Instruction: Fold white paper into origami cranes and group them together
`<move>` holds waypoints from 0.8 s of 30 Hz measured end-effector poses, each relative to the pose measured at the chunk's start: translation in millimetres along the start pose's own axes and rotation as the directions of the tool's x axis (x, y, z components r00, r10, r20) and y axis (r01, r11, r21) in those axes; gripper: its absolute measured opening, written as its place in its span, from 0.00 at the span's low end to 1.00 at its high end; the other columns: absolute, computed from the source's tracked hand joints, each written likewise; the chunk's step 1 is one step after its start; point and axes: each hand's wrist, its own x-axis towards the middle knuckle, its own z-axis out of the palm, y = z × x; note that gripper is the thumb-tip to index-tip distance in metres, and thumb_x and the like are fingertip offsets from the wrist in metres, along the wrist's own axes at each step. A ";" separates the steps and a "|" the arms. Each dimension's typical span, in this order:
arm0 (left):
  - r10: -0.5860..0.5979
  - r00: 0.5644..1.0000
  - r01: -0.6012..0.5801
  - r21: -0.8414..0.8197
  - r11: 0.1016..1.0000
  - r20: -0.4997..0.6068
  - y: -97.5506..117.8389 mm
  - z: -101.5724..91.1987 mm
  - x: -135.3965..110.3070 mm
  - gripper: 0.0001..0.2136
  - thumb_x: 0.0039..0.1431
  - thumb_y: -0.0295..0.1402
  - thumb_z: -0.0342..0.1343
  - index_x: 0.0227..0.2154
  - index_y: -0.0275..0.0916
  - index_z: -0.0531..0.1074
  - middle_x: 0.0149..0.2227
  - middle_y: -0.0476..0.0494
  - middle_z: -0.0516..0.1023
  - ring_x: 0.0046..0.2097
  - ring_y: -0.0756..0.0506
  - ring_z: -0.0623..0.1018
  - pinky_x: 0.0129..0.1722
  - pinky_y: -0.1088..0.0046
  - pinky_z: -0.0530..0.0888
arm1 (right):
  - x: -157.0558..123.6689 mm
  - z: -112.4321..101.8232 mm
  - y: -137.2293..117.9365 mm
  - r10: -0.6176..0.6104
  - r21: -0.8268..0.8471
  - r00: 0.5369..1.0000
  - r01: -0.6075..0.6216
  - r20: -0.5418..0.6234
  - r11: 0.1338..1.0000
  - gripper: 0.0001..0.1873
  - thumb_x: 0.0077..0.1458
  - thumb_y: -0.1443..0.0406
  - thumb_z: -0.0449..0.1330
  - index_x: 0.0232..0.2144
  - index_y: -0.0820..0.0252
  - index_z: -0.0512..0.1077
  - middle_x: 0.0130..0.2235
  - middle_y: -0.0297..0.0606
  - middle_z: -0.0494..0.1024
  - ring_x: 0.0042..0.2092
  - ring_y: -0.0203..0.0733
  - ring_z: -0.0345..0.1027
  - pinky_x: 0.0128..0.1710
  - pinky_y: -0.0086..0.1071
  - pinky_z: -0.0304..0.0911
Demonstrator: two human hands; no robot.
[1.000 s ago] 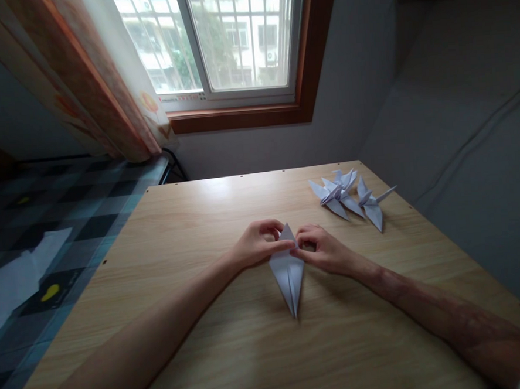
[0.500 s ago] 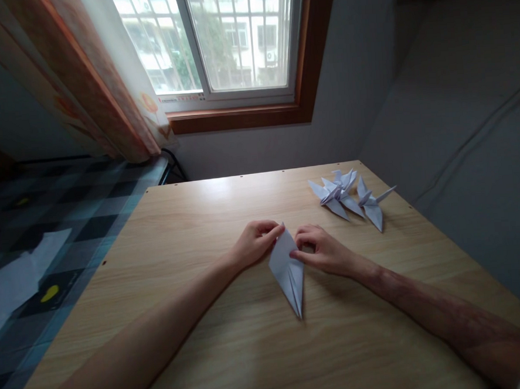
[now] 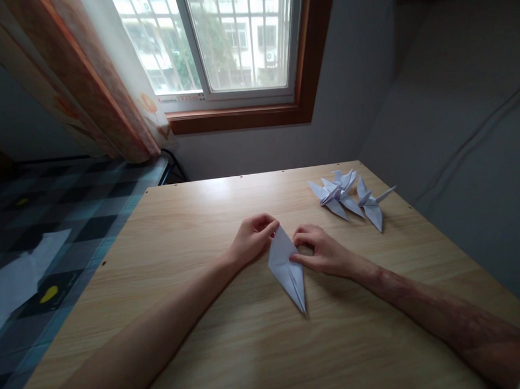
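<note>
Pinching folded paper [image 3: 282, 267] at far tip with left hand [image 3: 252, 236], holding its right edge with right hand [image 3: 319, 248], thumb uppermost; with long axis leaning left toward far edge of table [image 3: 178, 234].

The folded piece [image 3: 284, 263] is matt paper, smooth between its creases; the cranes [image 3: 336, 195] look the same. The table [image 3: 187, 240] appears smooth, grained wood, glossy towards the window [image 3: 246, 48], whose panes are glass. The curtain [image 3: 103, 81] is soft cloth.

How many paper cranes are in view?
3, as best I can tell: two overlapping cranes far right on the table, another crane to their right. The overlap may hide more.
</note>
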 end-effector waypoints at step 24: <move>0.068 0.998 -0.067 0.374 0.925 0.010 -9.1 -14.1 5.1 0.21 0.67 0.49 0.63 0.30 0.35 0.84 0.27 0.46 0.81 0.29 0.49 0.72 0.29 0.75 0.66 | -4.1 4.4 0.0 -0.043 -0.123 0.995 0.032 -0.086 0.992 0.21 0.65 0.60 0.72 0.55 0.55 0.70 0.56 0.49 0.76 0.58 0.57 0.70 0.59 0.50 0.69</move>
